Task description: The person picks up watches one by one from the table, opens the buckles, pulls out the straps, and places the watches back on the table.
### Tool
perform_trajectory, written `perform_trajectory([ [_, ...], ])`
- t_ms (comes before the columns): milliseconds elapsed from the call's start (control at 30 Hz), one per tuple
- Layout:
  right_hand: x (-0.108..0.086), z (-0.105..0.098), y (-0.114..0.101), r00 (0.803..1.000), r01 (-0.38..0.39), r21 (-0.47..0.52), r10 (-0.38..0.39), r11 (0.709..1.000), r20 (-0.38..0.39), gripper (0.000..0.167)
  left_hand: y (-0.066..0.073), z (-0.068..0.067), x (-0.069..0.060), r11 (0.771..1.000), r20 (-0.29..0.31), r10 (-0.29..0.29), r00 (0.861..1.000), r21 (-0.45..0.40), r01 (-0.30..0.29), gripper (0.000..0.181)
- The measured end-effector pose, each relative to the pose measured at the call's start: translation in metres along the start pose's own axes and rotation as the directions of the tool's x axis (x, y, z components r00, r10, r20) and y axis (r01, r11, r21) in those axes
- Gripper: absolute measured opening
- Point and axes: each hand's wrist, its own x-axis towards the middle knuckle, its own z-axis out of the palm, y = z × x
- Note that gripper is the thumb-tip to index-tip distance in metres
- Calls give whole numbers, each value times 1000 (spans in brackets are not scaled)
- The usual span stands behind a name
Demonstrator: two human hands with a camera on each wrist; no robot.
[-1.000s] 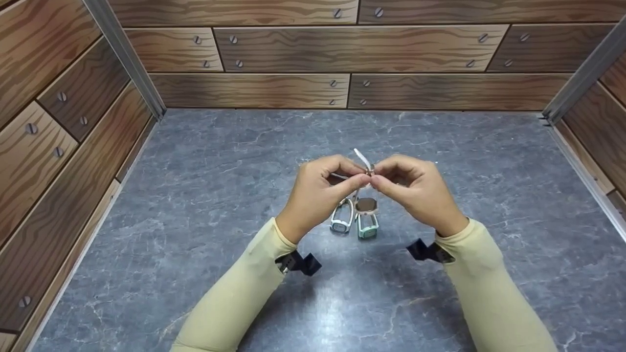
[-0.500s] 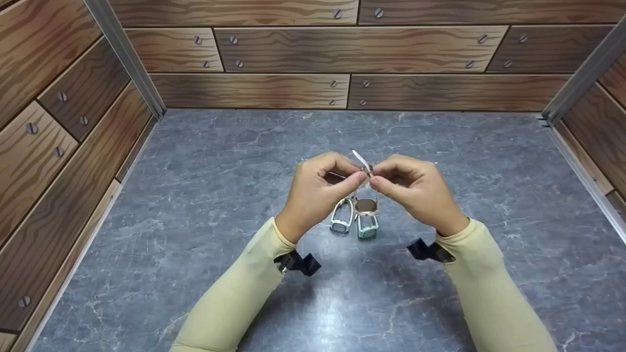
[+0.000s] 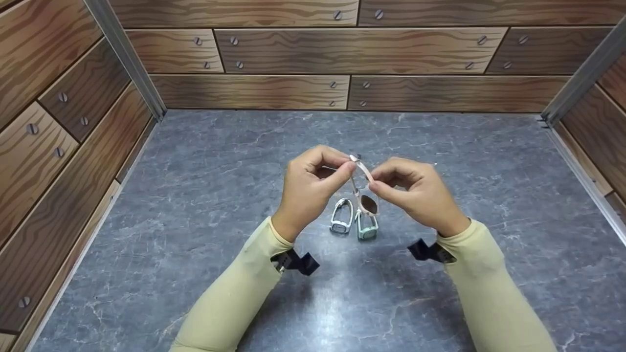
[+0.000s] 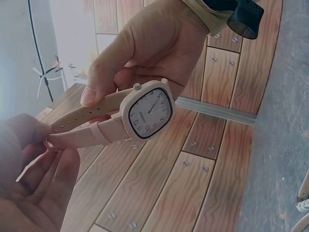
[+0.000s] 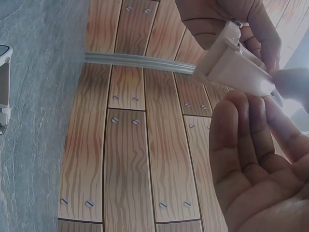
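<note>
A pale pink wristwatch (image 3: pixel 369 205) is held up in the air between both hands, its face hanging below them. My left hand (image 3: pixel 315 188) pinches the strap (image 4: pixel 72 139) near its far end, thumb against fingers. Lower and to the right, my right hand (image 3: pixel 415 188) pinches the strap between thumb and forefinger. The left wrist view shows the square white dial (image 4: pixel 150 113) and a strap with holes. Below the held watch, a white watch (image 3: pixel 340 226) and a mint green watch (image 3: pixel 368 233) stand on the table.
The grey marbled table (image 3: pixel 220 195) is bounded by wood-patterned walls (image 3: pixel 283 90) at the back and both sides, with metal strips at the corners. A black mount (image 3: pixel 296 261) is worn on each wrist.
My left hand has moved up and left, away from the right hand, along the strap. The right hand has shifted slightly down; the watch face has turned and tilted.
</note>
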Motion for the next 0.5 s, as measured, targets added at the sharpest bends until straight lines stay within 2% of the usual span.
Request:
perform_trajectory([
  [200,0,-1,-1,1000,-5,6,5,1000,-4,12,2,0,0,997,-48,-25,999,-75,21,8],
  [367,0,-2,-2,999,-12,30,14,999,-49,10,2,0,2,990,-102,-42,994,-136,28,13],
  [500,0,-2,-2,996,-5,71,11,997,-89,9,2,-1,4,991,-122,-37,992,-133,21,24],
])
